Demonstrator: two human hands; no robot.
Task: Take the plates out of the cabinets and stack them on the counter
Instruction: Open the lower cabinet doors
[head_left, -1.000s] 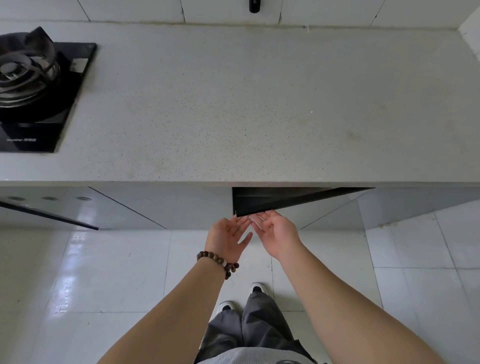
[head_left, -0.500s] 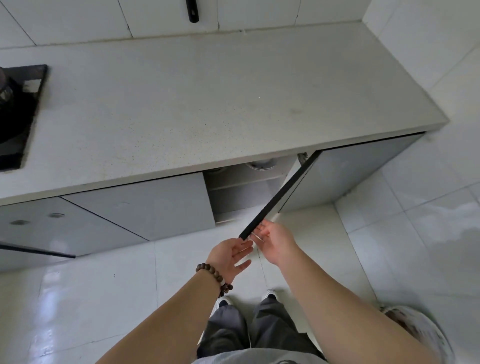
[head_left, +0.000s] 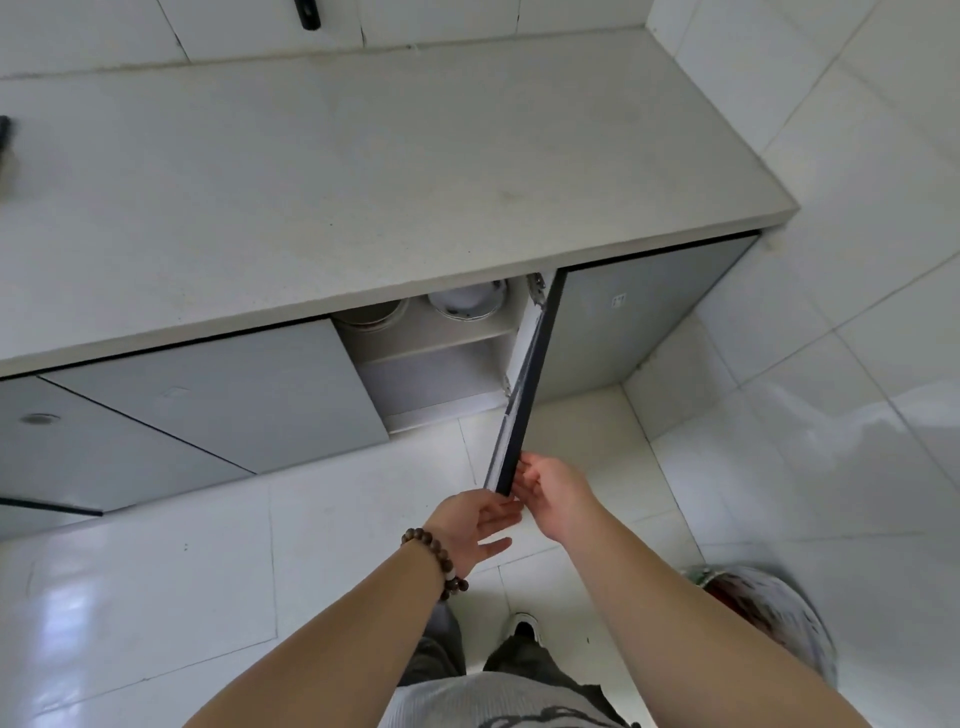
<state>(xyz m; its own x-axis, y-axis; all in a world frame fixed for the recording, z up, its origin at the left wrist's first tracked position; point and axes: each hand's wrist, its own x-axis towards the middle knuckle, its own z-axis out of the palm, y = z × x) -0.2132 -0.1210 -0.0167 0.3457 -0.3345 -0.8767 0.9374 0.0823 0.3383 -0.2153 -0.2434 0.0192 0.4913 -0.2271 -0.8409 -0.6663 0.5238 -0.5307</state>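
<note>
The grey cabinet door (head_left: 527, 384) under the counter (head_left: 363, 171) stands swung out toward me. Inside, on the upper shelf, a stack of plates (head_left: 371, 313) sits at the left and a white dish with a metal rim (head_left: 467, 302) at the right. The lower shelf looks bare. My right hand (head_left: 553, 493) rests with fairly straight fingers against the outer side of the door's free edge. My left hand (head_left: 475, 525), with a bead bracelet at the wrist, touches the door's lower corner from the inner side with straight fingers.
A second cabinet door (head_left: 52, 506) hangs ajar at the far left. The stove's edge (head_left: 5, 140) peeks in at the left. A round patterned object (head_left: 774, 618) lies on the tiled floor at the lower right. A tiled wall (head_left: 857, 130) closes the counter's right end.
The door has swung from barely ajar to wide open, with both hands following its edge. The shelf with the plates has come into view, and my view has shifted right.
</note>
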